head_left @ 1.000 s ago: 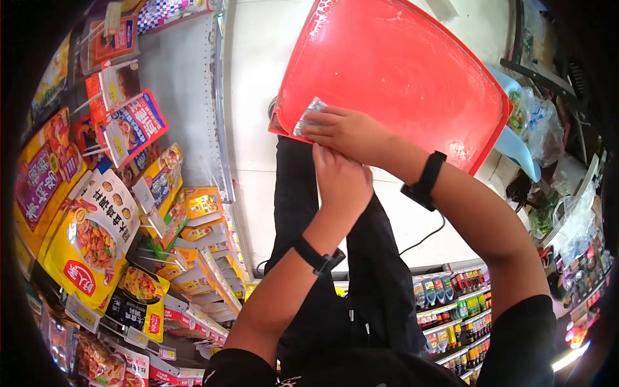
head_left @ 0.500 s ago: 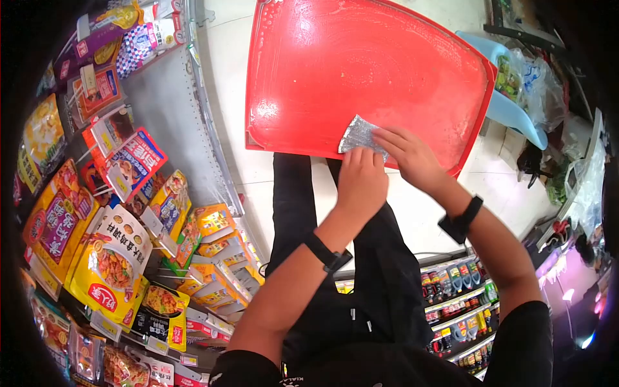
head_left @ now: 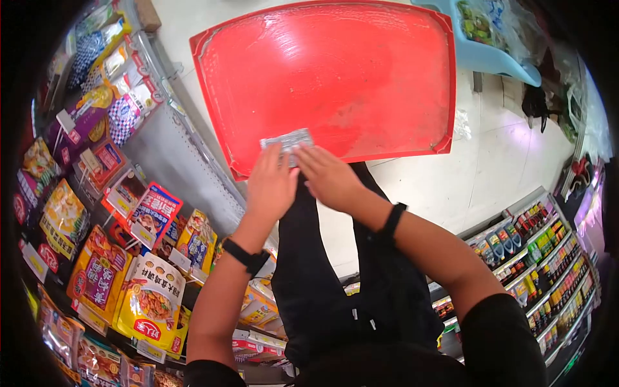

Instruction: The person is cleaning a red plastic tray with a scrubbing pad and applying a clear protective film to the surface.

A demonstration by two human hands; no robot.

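Note:
A folded grey-silver cloth (head_left: 288, 140) lies on the wet red tray-like surface (head_left: 335, 77), close to its near edge. My left hand (head_left: 271, 184) presses on the cloth's near left side, fingers together. On the cloth's right side rests my right hand (head_left: 325, 177), its fingers also close together and pointing up and left. The two hands almost touch. Wet streaks and small dark specks show on the red surface. Each wrist wears a black band.
Shelves of packaged seasonings (head_left: 151, 297) stand close on the left. A metal shelf panel (head_left: 161, 135) runs beside the red surface. A light blue plastic object (head_left: 483, 58) and plastic bags are at upper right. Bottle shelves (head_left: 535, 258) stand at lower right.
Both hands and the cloth have moved left along the near edge of the red surface. The view has turned, so the surface sits further left and more shelving shows at lower right.

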